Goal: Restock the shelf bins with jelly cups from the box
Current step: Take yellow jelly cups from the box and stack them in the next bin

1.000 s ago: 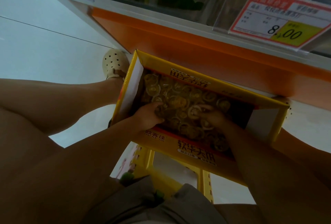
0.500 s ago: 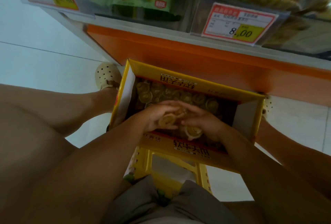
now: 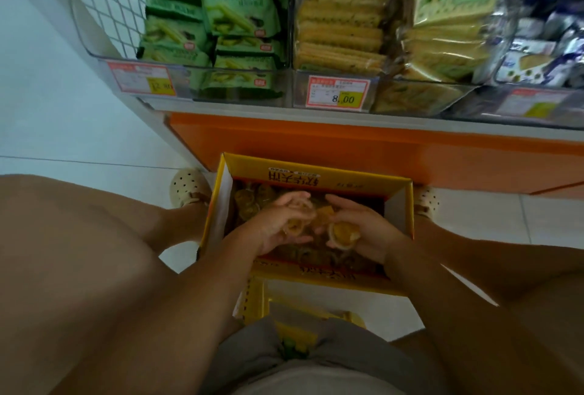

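An open yellow cardboard box (image 3: 316,177) stood part-filled with small clear jelly cups (image 3: 247,202) of yellow jelly. Over its middle, a left hand (image 3: 278,225) and a right hand (image 3: 366,231) each held cups just above the pile. Beyond the box's far wall and higher, clear shelf bins (image 3: 196,78) stood packed with packets (image 3: 240,12).

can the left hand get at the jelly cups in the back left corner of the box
Probably yes: the box is open on top and those jelly cups lie uncovered just beyond the left hand. It already grips a cup though, so room is tight.
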`<state>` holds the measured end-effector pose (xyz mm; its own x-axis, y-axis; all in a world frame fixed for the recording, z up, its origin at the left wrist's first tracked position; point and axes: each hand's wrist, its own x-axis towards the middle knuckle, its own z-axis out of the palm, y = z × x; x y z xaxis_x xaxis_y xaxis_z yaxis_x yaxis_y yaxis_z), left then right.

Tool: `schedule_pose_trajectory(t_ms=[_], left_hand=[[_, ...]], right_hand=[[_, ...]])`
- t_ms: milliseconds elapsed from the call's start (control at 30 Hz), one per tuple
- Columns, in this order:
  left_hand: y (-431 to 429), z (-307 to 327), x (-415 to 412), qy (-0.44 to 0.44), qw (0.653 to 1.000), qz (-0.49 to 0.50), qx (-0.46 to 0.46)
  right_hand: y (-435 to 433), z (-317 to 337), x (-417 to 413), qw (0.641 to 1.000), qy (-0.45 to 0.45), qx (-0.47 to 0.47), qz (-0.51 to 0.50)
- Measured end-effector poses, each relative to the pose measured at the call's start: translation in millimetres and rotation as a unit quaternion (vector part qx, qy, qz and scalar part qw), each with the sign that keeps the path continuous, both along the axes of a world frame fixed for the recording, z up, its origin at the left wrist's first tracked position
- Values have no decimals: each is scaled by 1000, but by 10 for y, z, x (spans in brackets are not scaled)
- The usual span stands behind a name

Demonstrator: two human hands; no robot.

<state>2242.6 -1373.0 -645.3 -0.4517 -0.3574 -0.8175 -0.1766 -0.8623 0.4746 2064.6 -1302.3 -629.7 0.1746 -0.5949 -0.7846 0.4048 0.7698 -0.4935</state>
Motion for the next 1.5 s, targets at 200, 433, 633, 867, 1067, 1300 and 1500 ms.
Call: schedule_pose_trajectory(t_ms=[200, 433, 633, 867, 1067, 1300, 1500], left_hand=[[125, 304, -5, -3, 999, 19, -31], [313, 642, -160, -6, 998, 41, -40], [371, 881, -294, 39, 991, -12, -128], [209, 1232, -485, 54, 977, 41, -202], [85, 1967, -677, 124, 952, 37, -279], [-203, 3204, -657, 165, 903, 22, -396], [-299, 3830, -507, 167, 875, 54, -452]], right_hand=[[169, 372, -6, 997, -40, -58, -20], [355, 512, -36, 995, 24, -89, -39], [456, 596, -43, 967, 214, -111, -86], [423, 1139, -291, 958, 191, -204, -58], [242, 2040, -325, 878, 341, -299, -152], [4, 3286, -511, 784, 393, -397, -271], [-440, 4085, -838, 732, 453, -403, -311]])
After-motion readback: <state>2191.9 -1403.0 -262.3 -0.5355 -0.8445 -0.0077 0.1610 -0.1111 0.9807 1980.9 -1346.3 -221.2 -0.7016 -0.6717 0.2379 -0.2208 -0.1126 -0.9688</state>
